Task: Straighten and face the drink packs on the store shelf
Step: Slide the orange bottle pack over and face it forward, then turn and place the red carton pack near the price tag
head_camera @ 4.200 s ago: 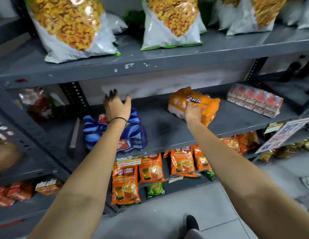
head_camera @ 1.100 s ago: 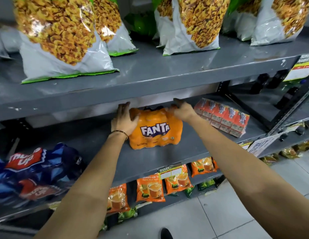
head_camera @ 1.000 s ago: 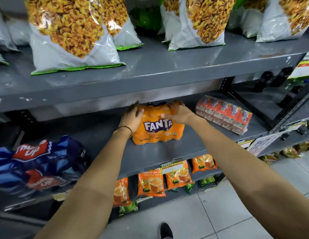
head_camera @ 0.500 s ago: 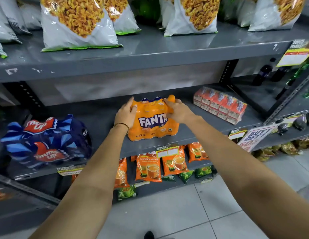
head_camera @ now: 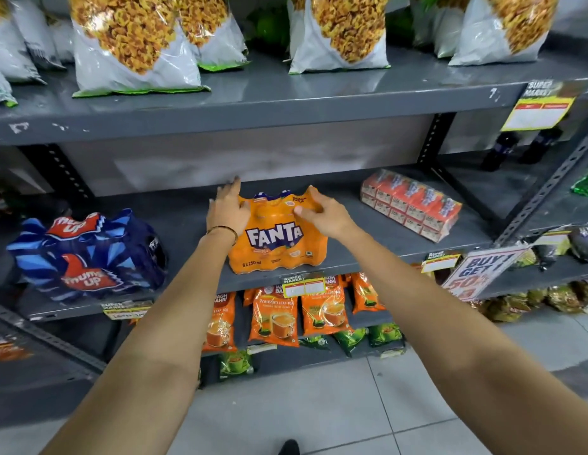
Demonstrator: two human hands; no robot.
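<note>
Orange Fanta pack (head_camera: 278,244) stood upright near the front edge of the middle shelf (head_camera: 194,221), logo facing out. Left hand (head_camera: 227,210) lay on its upper left, fingers spread; right hand (head_camera: 322,213) touched upper right, fingers loosely apart — neither clamped. Blue Thums Up pack (head_camera: 85,257) sat well left, juice carton pack (head_camera: 412,205) right
</note>
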